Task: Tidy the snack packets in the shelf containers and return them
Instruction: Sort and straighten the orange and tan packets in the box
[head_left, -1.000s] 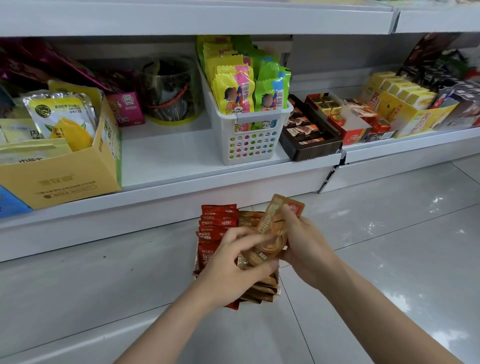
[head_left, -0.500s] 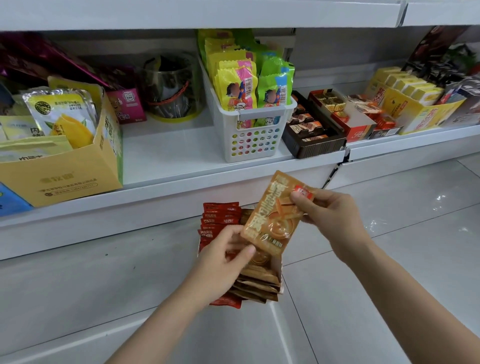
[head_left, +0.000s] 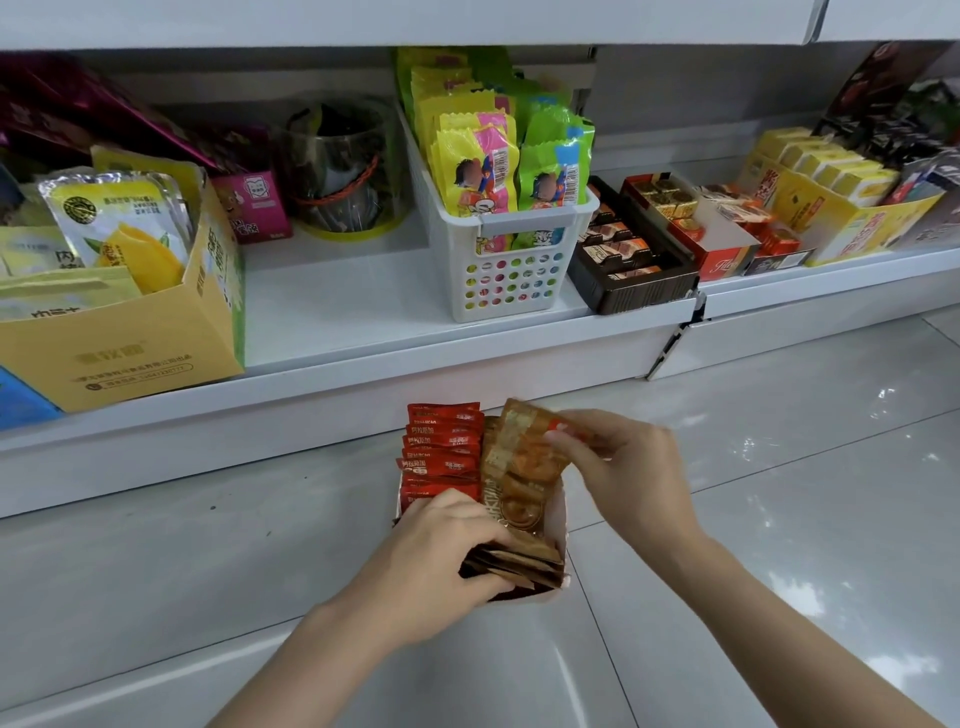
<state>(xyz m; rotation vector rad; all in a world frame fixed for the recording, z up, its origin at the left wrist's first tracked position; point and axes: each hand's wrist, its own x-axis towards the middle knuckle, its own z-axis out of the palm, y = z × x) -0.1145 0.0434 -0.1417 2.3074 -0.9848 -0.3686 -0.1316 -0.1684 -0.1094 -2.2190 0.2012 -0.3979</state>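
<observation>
Over the floor, right hand pinches brown packet.

Half a second ago my right hand held the brown packet lifted clear above the container; now I have brought it down among the other brown packets, still pinched by its top corner. My left hand has shifted right, off the red packets, and now grips the front brown ones.
</observation>
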